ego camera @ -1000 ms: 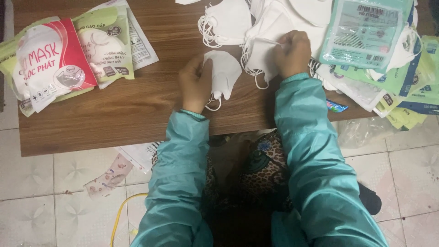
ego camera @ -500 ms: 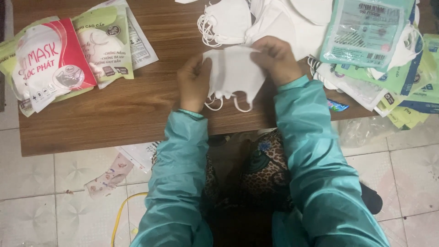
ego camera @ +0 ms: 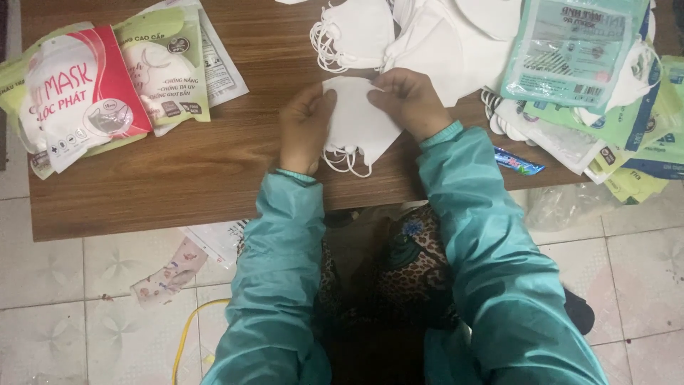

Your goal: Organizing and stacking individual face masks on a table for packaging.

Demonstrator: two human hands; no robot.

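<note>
Head view, only one. Left hand (ego camera: 305,127) and right hand (ego camera: 409,102) both had their grip clamped on a folded white mask (ego camera: 358,122), pinched at its upper corners, just above centre of frame. Mask sat over the wooden counter (ego camera: 214,164); couldn't tell if it touched the wood or was lifted clear.

Risks, as I judged them:
- Ear loops (ego camera: 347,161) dangled free off the lower edge, toward the counter's near edge. They could snag a thumb or a sleeve cuff (ego camera: 296,178) and drag the mask crooked.
- Pile of loose white masks (ego camera: 399,32) lay just above the hands, top centre. A wide move could pick up a second one or knock the pile over.
- Only fingertips pinched the top edge, so the folded halves could slip apart.
- Stack of green packets (ego camera: 570,50) at upper right overhung the counter end; a right-elbow bump could tip them to the floor.

Orientation: long axis ran roughly left to right, tilted down to the right. The pointed folded tip aimed at lower right, loops at lower left.
</note>
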